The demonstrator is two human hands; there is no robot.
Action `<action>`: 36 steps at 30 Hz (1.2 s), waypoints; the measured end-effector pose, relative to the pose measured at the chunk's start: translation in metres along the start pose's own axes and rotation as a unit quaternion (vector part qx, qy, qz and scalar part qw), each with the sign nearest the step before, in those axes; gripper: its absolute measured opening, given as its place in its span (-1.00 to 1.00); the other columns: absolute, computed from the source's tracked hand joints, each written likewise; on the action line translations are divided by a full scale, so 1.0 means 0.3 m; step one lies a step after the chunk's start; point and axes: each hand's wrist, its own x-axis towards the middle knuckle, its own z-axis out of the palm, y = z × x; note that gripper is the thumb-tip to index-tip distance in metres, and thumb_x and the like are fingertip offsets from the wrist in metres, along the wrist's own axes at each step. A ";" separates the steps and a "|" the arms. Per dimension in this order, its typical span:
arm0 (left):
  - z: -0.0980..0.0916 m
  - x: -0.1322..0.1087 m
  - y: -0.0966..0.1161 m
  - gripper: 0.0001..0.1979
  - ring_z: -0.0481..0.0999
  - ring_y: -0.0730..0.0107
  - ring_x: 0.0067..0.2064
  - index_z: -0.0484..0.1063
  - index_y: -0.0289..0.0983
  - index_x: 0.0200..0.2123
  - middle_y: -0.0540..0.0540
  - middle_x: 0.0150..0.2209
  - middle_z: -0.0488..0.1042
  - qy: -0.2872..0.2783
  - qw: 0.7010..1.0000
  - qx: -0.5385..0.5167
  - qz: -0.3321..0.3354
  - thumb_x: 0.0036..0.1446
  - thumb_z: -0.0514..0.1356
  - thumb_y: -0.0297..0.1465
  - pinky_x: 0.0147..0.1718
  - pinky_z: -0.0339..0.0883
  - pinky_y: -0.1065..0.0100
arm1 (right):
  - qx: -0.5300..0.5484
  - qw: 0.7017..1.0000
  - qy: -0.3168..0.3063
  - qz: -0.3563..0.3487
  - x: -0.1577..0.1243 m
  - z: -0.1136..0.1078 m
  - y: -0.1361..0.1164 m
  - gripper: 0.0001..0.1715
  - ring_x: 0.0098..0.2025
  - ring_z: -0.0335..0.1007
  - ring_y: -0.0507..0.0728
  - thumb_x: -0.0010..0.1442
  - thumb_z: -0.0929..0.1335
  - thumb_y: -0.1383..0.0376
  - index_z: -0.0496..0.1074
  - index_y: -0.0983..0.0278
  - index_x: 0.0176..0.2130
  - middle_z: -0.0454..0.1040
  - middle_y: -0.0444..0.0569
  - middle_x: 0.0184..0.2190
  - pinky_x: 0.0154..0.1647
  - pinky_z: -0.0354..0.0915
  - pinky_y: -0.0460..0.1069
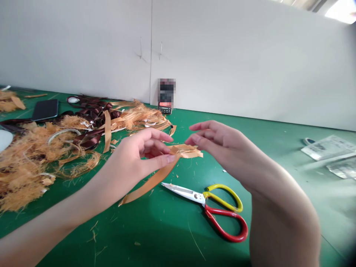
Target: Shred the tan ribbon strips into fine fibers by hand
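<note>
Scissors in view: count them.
1: a pair of scissors with red and yellow handles, lying on the green work surface; others could be hidden under the frayed orange fibre pile.

Orange ribbon [150, 181] over a green table [125, 237], with a yellow scissor handle [222, 186] and a red scissor handle [222, 231]

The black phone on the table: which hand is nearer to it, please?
Left hand: it is to the right of the phone, nearer the camera. The right hand is further right, past the left hand.
</note>
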 end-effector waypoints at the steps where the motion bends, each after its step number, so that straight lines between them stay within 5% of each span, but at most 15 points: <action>1: 0.000 -0.001 -0.001 -0.72 0.56 0.44 -0.30 0.43 -0.18 -0.18 0.07 -0.35 0.56 -0.002 1.000 -0.002 0.001 0.02 0.33 -0.27 -0.32 0.40 0.50 | 0.016 1.000 -0.008 -0.005 -0.003 0.001 -0.003 -0.73 -0.16 0.49 0.13 0.17 0.35 0.23 0.33 0.23 -0.10 0.55 -0.04 -0.23 -0.19 0.39 0.03; 6: 0.005 0.000 -0.001 -0.74 0.55 0.45 -0.30 0.42 -0.17 -0.19 0.08 -0.36 0.56 -0.010 1.000 -0.003 0.003 0.03 0.32 -0.28 -0.32 0.39 0.49 | 0.046 0.996 -0.071 -0.034 -0.021 0.013 -0.011 -0.56 -0.17 0.50 0.07 0.05 0.42 0.32 0.33 0.21 -0.05 0.53 -0.09 -0.18 -0.23 0.44 -0.06; 12: 0.015 0.000 0.015 -0.77 0.54 0.43 -0.27 0.41 -0.17 -0.20 0.08 -0.34 0.55 -0.018 1.000 0.001 -0.007 0.04 0.30 -0.33 -0.30 0.36 0.47 | 0.034 0.993 -0.095 -0.062 -0.025 0.027 -0.003 -0.65 -0.23 0.50 0.02 0.08 0.37 0.40 0.34 0.19 -0.10 0.56 -0.17 -0.28 -0.23 0.42 -0.07; 36: 0.015 -0.006 0.010 -0.75 0.57 0.36 -0.28 0.41 -0.18 -0.21 0.04 -0.38 0.57 -0.023 1.000 0.006 -0.005 0.04 0.30 -0.26 -0.29 0.41 0.40 | 0.036 0.999 -0.022 -0.023 -0.023 0.023 -0.021 -0.65 -0.34 0.48 0.03 0.03 0.37 0.36 0.30 0.24 -0.13 0.53 -0.13 -0.33 -0.35 0.38 -0.07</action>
